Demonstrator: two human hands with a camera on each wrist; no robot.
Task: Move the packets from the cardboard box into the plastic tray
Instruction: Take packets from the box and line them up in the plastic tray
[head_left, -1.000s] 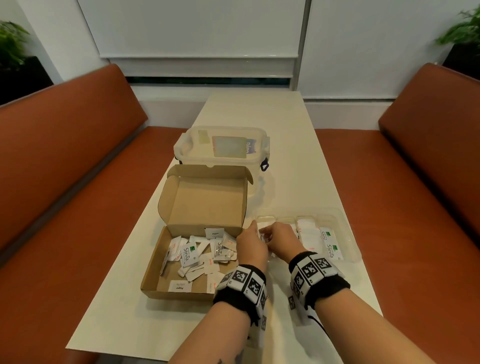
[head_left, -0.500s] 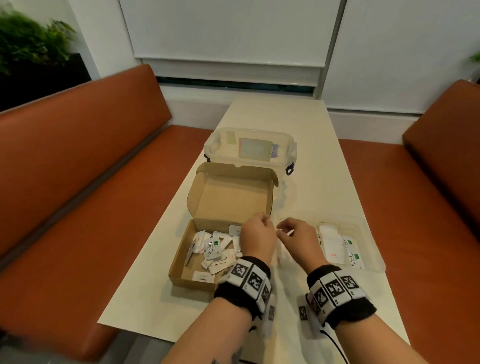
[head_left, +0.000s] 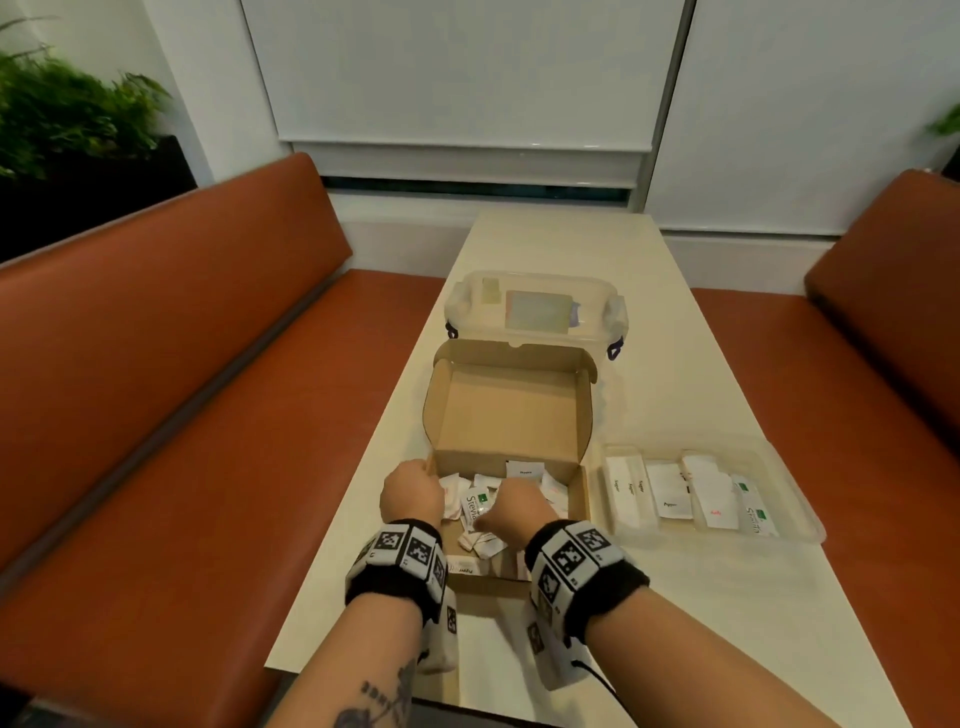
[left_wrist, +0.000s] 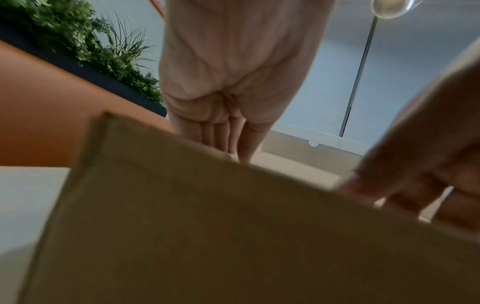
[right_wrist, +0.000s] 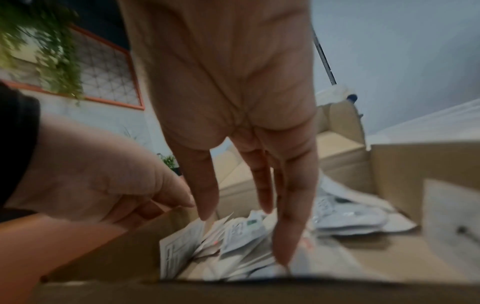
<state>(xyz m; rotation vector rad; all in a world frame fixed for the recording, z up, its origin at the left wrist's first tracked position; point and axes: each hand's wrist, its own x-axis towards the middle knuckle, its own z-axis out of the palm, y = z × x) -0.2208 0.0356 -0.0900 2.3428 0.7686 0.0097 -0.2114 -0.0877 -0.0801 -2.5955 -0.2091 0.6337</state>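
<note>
The head view looks down and forward along the counter (head_left: 649, 312); both wrist views sit very close, facing along the fingers (right_wrist: 283, 226), sharing the cardboard box (head_left: 506, 410).

Long cream table (head_left: 566, 249) runs between two orange-brown benches, one on the left (head_left: 171, 395) and one on the right (head_left: 857, 395). A clear lidded tub (head_left: 535, 312) with dark blue clips sits mid-table, some kind of label on its lid, too blurry to read. White blinds (head_left: 467, 73) cover the window at the far end. Leafy plant (head_left: 62, 119) in a dark planter behind the left bench, and a bit of another plant (head_left: 948, 124) peeks in at the right edge.
</note>
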